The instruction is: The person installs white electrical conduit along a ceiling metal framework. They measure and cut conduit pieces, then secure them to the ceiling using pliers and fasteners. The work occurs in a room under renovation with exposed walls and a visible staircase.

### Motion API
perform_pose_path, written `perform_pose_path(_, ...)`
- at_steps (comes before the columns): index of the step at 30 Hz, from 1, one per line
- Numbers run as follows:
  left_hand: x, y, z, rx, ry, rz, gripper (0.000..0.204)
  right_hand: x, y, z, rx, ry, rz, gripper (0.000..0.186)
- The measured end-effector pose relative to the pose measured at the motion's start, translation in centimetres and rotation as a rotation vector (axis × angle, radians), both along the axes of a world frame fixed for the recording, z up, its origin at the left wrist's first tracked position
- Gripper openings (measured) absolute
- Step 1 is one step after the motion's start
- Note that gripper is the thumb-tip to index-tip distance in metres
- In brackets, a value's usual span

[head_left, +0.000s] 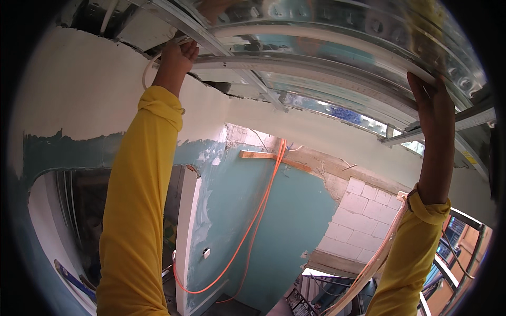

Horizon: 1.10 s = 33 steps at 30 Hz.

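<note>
Both of my arms, in yellow sleeves, reach up to an overhead frame of metal channels (pixel 247 62). My left hand (pixel 179 58) has curled fingers at the upper left, beside a channel crossing and a looped white cable (pixel 146 75); what it grips is partly hidden. My right hand (pixel 429 100) is closed on a long white pipe (pixel 327 38) running above a channel, below shiny ridged metal sheeting (pixel 284 15). The pipe runs across toward the crossing near my left hand.
Below are a patchy teal wall (pixel 284 221), hanging orange cords (pixel 261 208), a wooden batten (pixel 253 154) and white blockwork (pixel 358 216). A doorway (pixel 183 221) is at lower left; a dark metal frame (pixel 464 216) and assorted clutter are at lower right.
</note>
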<state>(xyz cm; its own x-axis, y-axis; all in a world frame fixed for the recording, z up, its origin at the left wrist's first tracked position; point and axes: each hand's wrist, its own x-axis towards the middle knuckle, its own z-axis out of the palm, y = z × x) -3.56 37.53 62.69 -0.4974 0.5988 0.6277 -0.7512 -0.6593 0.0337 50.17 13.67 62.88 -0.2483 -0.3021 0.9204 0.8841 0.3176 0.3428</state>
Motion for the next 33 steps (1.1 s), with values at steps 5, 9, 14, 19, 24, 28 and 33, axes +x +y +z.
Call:
perform_pose_path(5, 2.9, -2.0, 0.0, 0.111, 0.015, -0.077, 0.04, -0.4, 0.9, 0.0, -0.098, 0.092, 0.169, 0.043)
perform_pose_path(9, 2.9, -2.4, -1.2, 0.107, 0.007, -0.063, 0.038, -1.6, 0.1, -0.9, 0.021, 0.179, -0.163, 0.049)
perform_pose_path(14, 1.8, -3.3, -2.8, 0.098, -0.054, 0.153, 0.039, -0.5, 0.5, 0.2, -0.21, 0.172, 0.508, 0.055)
perform_pose_path(19, 3.2, -4.0, -2.6, 0.165, -0.303, 0.071, 0.047, 2.4, 0.5, 0.9, -0.054, 0.12, -0.134, 0.064)
perform_pose_path(24, 2.7, -2.9, -1.8, 0.204, -0.385, 0.05, 0.049, 0.0, 0.0, 0.0, 0.013, 0.139, -0.25, 0.061)
perform_pose_path(28, 2.9, -1.6, 0.1, 0.243, -0.233, -0.028, 0.043, 1.3, 0.1, 0.8, 0.033, 0.16, -0.218, 0.059)
perform_pose_path(33, 2.7, -1.9, -0.2, 0.222, -0.073, -0.027, 0.042, 0.5, 0.4, 0.3, 0.036, 0.155, -0.192, 0.057)
